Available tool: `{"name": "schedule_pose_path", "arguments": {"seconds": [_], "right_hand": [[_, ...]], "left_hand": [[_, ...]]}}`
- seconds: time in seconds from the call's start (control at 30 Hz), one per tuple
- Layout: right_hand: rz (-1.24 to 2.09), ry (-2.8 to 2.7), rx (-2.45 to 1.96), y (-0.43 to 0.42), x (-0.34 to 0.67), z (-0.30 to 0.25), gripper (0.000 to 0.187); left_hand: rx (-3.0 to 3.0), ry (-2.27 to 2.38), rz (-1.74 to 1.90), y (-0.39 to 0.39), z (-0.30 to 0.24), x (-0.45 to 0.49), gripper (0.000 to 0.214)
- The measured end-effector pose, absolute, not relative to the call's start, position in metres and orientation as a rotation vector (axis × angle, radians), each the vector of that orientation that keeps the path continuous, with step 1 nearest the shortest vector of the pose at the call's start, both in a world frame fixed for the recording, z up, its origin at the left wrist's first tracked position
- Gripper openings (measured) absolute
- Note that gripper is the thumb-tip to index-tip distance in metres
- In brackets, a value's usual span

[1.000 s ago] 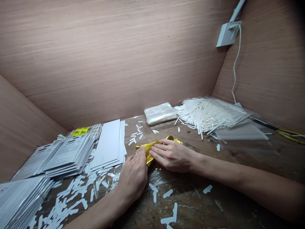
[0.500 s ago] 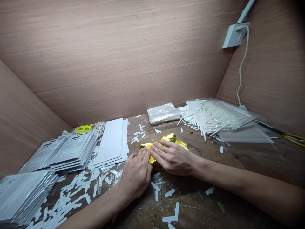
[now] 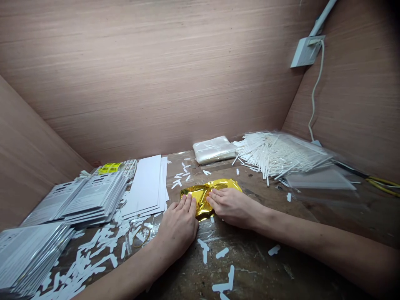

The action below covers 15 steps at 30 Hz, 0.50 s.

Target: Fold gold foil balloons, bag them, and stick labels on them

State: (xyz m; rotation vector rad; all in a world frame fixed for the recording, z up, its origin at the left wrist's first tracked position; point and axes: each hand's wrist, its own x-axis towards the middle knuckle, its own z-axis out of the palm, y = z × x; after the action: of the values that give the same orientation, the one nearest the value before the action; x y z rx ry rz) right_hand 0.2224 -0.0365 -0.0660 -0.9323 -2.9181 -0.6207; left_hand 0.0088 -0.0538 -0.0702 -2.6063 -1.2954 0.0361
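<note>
Spread flat, the left hand and right hand press a creased gold foil, with white sticks heaped at one o'clock.

And there it goes: the gold foil now lies spread wider beyond the fingers, no longer bunched up as a moment ago, while the right hand has slid back, its fingertips drawing away from the left hand.

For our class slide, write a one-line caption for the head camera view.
Left hand and right hand press a crumpled gold foil sheet on a worn wooden tabletop.
</note>
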Motion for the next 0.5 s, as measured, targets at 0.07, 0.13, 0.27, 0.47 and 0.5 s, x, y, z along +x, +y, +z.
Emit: {"name": "schedule_pose_path", "arguments": {"seconds": [0.07,0.13,0.27,0.47,0.5], "right_hand": [[-0.610,-2.925,-0.948,-0.035,0.223,-0.066,0.029],[-0.601,-2.924,-0.980,-0.035,0.223,-0.065,0.027],[-0.594,-2.900,-1.069,-0.038,0.223,-0.062,0.022],[-0.603,-2.867,-1.104,-0.044,0.221,-0.063,0.022],[-0.605,-2.865,-1.093,-0.046,0.220,-0.064,0.022]], "left_hand": [[-2.608,-1.310,0.011,-0.053,-0.071,0.008,0.053],[-2.607,-1.318,-0.016,-0.054,-0.073,0.007,0.054],[-2.562,-1.356,-0.015,-0.054,-0.075,0.005,0.059],[-2.417,-1.388,-0.091,-0.054,-0.078,0.000,0.059],[-2.403,-1.391,-0.091,-0.055,-0.078,0.000,0.060]]}}
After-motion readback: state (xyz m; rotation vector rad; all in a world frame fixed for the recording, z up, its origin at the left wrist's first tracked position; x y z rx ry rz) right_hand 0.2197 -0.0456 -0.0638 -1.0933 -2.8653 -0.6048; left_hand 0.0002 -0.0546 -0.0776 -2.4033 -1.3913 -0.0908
